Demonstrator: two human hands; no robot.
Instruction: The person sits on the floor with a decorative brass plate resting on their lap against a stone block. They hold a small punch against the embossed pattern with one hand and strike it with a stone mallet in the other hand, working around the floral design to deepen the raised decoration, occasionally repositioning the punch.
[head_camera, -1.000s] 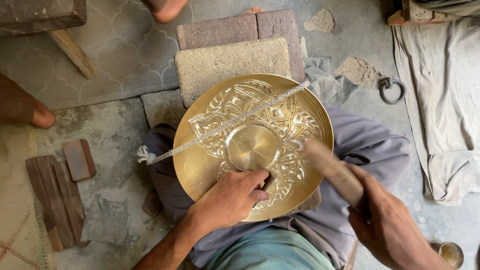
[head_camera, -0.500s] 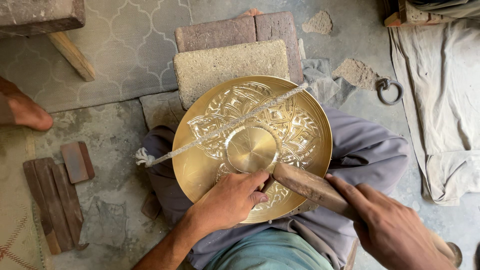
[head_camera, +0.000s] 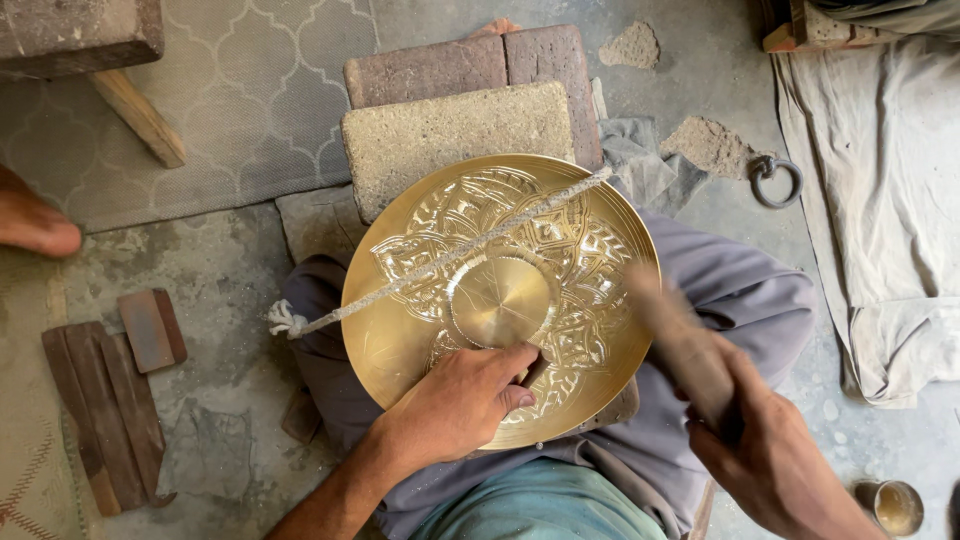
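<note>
— Where are our hands?

— Our left hand (head_camera: 462, 405) is curled around a small punch (head_camera: 533, 368), its tip set on the brass plate (head_camera: 500, 300) just below the plain centre disc. Our right hand (head_camera: 775, 465) is closed on a wooden mallet (head_camera: 680, 345), which is blurred and raised off to the right of the punch.

— And the plate?

— It rests across our lap, its far edge near a stone block (head_camera: 460, 135), with a cord (head_camera: 440, 262) stretched over it from a knot at the left rim to the upper right.

— What step are we in?

— We judge it to be chasing the pattern: punch placed, mallet mid-swing. Much of the ring around the centre already carries ornament.

— What does the next move call for?

— A square blow on the punch head, we think, clear of our left fingers, with the tip held firm so it does not skid across the brass.
</note>
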